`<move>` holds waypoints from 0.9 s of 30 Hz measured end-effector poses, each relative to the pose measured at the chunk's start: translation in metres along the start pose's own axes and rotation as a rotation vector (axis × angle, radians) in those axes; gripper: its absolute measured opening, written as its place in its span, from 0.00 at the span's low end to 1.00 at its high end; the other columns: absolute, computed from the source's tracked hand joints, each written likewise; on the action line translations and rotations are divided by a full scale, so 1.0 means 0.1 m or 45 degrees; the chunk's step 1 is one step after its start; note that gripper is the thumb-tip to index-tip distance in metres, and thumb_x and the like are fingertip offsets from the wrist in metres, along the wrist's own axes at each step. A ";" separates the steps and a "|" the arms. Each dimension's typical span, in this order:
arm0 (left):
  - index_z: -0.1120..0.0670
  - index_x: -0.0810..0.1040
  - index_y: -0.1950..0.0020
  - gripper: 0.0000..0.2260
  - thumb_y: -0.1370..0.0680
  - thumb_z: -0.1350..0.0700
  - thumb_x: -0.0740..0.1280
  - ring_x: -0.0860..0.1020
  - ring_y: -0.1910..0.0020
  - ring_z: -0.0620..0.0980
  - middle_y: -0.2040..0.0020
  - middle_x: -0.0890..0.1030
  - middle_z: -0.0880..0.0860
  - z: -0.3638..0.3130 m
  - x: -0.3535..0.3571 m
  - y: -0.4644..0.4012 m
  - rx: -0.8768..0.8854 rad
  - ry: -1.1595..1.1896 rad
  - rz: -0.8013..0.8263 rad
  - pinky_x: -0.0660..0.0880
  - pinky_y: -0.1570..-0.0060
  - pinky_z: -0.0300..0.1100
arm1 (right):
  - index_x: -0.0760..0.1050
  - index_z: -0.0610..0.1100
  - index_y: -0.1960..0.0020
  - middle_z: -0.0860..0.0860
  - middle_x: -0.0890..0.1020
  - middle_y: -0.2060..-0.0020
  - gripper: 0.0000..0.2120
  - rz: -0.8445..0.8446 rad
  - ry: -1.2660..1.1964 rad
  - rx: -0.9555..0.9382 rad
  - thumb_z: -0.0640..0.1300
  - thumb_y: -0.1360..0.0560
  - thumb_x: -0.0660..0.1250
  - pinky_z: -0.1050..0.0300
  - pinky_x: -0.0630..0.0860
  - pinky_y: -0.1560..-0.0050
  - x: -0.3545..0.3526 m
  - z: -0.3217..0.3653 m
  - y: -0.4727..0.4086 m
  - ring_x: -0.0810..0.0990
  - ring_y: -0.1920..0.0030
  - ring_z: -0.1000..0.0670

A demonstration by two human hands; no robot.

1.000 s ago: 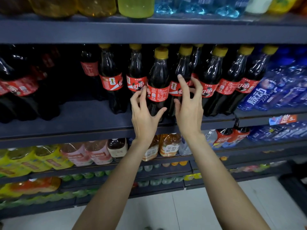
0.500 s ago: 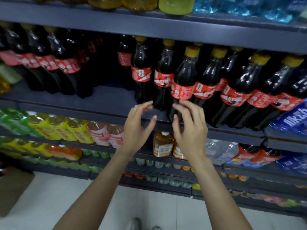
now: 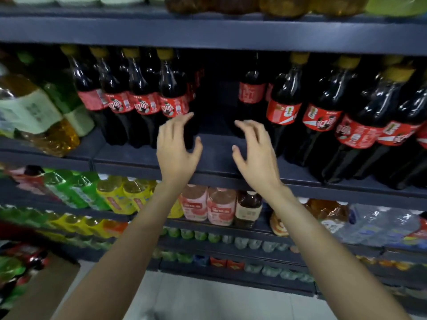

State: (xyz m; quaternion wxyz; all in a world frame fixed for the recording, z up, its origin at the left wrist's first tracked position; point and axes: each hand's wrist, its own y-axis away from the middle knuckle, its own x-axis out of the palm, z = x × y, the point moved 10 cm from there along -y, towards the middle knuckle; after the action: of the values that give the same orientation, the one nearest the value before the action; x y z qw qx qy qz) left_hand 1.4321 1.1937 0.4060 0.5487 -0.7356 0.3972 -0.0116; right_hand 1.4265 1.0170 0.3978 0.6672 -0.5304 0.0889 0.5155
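Observation:
Dark cola bottles with red labels and yellow caps stand in rows on a dark blue shelf (image 3: 215, 155). One group of cola bottles (image 3: 172, 98) is on the left, another group (image 3: 323, 112) on the right, with a gap between them and a single cola bottle (image 3: 251, 93) set back in it. My left hand (image 3: 178, 148) hovers in front of the left group, fingers loosely spread, holding nothing. Facing it across the gap, my right hand (image 3: 256, 153) is held up empty, its fingers relaxed.
Amber and green bottles (image 3: 39, 116) lean at the shelf's far left. Below are shelves with green, yellow and pink drinks (image 3: 208, 206) and water bottles (image 3: 381, 225). A brown cardboard box (image 3: 46, 289) sits on the floor at lower left. The upper shelf (image 3: 208, 31) overhangs.
The view has swung left along the shelf. Both hands came away from the cola bottles on the right and now hover empty in front of the gap.

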 end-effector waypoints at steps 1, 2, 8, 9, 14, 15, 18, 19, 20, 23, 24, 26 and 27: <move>0.58 0.71 0.34 0.20 0.26 0.58 0.68 0.69 0.39 0.53 0.40 0.75 0.58 0.15 -0.05 -0.05 0.009 -0.023 -0.028 0.69 0.40 0.47 | 0.64 0.43 0.29 0.43 0.67 0.34 0.23 -0.056 0.075 0.067 0.41 0.23 0.63 0.56 0.70 0.44 0.07 -0.02 -0.11 0.69 0.35 0.43; 0.57 0.70 0.33 0.22 0.26 0.57 0.68 0.68 0.38 0.54 0.38 0.74 0.59 0.28 -0.08 -0.09 0.027 -0.045 -0.037 0.69 0.38 0.49 | 0.62 0.42 0.28 0.41 0.66 0.32 0.24 -0.117 0.154 0.168 0.42 0.23 0.63 0.53 0.71 0.45 0.13 -0.07 -0.22 0.68 0.35 0.41; 0.55 0.65 0.29 0.29 0.26 0.48 0.70 0.67 0.35 0.57 0.33 0.71 0.59 0.65 -0.05 -0.26 0.259 -0.192 -0.058 0.65 0.37 0.52 | 0.44 0.40 0.23 0.36 0.62 0.30 0.38 -0.299 0.302 0.705 0.45 0.23 0.64 0.45 0.74 0.46 0.48 -0.40 -0.51 0.68 0.35 0.38; 0.54 0.64 0.28 0.30 0.26 0.47 0.70 0.66 0.35 0.56 0.33 0.71 0.58 0.67 -0.03 -0.28 0.278 -0.216 -0.057 0.64 0.36 0.52 | 0.42 0.40 0.23 0.36 0.62 0.30 0.41 -0.329 0.316 0.746 0.45 0.24 0.66 0.45 0.75 0.47 0.51 -0.44 -0.55 0.69 0.36 0.38; 0.53 0.62 0.28 0.32 0.27 0.44 0.70 0.64 0.37 0.54 0.35 0.73 0.58 0.74 0.08 -0.32 0.291 -0.225 -0.074 0.63 0.37 0.53 | 0.43 0.41 0.23 0.38 0.62 0.30 0.46 -0.593 0.388 0.976 0.52 0.27 0.69 0.46 0.72 0.40 0.57 -0.61 -0.65 0.70 0.38 0.39; 0.53 0.62 0.28 0.32 0.27 0.45 0.70 0.65 0.38 0.54 0.36 0.73 0.58 0.74 0.09 -0.31 0.289 -0.217 -0.085 0.64 0.37 0.53 | 0.44 0.42 0.23 0.38 0.62 0.30 0.45 -0.636 0.394 1.011 0.52 0.28 0.70 0.46 0.70 0.39 0.59 -0.62 -0.66 0.70 0.37 0.39; 0.53 0.62 0.28 0.31 0.27 0.46 0.70 0.65 0.38 0.53 0.36 0.73 0.58 0.74 0.09 -0.30 0.265 -0.187 -0.097 0.63 0.37 0.52 | 0.47 0.46 0.23 0.38 0.64 0.31 0.43 -0.739 0.398 1.089 0.51 0.28 0.70 0.45 0.66 0.38 0.59 -0.68 -0.68 0.69 0.36 0.39; 0.53 0.62 0.28 0.31 0.27 0.47 0.70 0.65 0.38 0.53 0.36 0.73 0.58 0.73 0.09 -0.30 0.254 -0.183 -0.103 0.63 0.37 0.52 | 0.49 0.48 0.23 0.39 0.65 0.31 0.42 -0.778 0.391 1.094 0.50 0.28 0.70 0.44 0.67 0.38 0.57 -0.70 -0.69 0.70 0.36 0.39; 0.53 0.62 0.29 0.31 0.28 0.48 0.70 0.65 0.38 0.53 0.36 0.73 0.58 0.72 0.09 -0.31 0.240 -0.178 -0.107 0.63 0.37 0.52 | 0.51 0.48 0.23 0.39 0.66 0.32 0.42 -0.831 0.365 1.070 0.49 0.29 0.71 0.43 0.68 0.38 0.54 -0.71 -0.68 0.70 0.37 0.39; 0.53 0.63 0.29 0.32 0.29 0.50 0.71 0.65 0.37 0.53 0.36 0.73 0.57 0.70 0.08 -0.28 0.192 -0.150 -0.113 0.64 0.37 0.52 | 0.55 0.46 0.24 0.38 0.67 0.34 0.42 -0.911 0.025 0.823 0.42 0.31 0.74 0.45 0.71 0.37 0.54 -0.72 -0.64 0.70 0.37 0.37; 0.53 0.63 0.29 0.32 0.30 0.51 0.71 0.65 0.37 0.53 0.36 0.73 0.57 0.70 0.08 -0.28 0.179 -0.140 -0.119 0.65 0.37 0.52 | 0.54 0.45 0.24 0.38 0.66 0.33 0.43 -0.853 -0.144 0.705 0.41 0.32 0.74 0.51 0.68 0.35 0.57 -0.72 -0.66 0.69 0.35 0.38; 0.53 0.63 0.29 0.32 0.30 0.52 0.71 0.67 0.37 0.53 0.36 0.73 0.57 0.69 0.09 -0.27 0.160 -0.121 -0.124 0.64 0.37 0.51 | 0.49 0.46 0.24 0.41 0.62 0.28 0.45 -0.620 -0.457 0.453 0.38 0.31 0.73 0.59 0.60 0.29 0.67 -0.71 -0.76 0.64 0.29 0.44; 0.53 0.62 0.29 0.33 0.30 0.52 0.71 0.67 0.37 0.53 0.36 0.73 0.57 0.70 0.10 -0.27 0.152 -0.122 -0.124 0.64 0.37 0.51 | 0.47 0.47 0.23 0.43 0.59 0.26 0.46 -0.490 -0.552 0.340 0.38 0.31 0.72 0.55 0.58 0.26 0.72 -0.68 -0.82 0.60 0.26 0.46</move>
State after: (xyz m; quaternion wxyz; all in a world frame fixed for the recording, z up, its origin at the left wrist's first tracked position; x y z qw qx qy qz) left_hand 1.4859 1.2457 0.3962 0.6088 -0.7196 0.3329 -0.0265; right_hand 1.5523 1.0126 0.3716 0.8196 -0.3229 -0.0905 0.4645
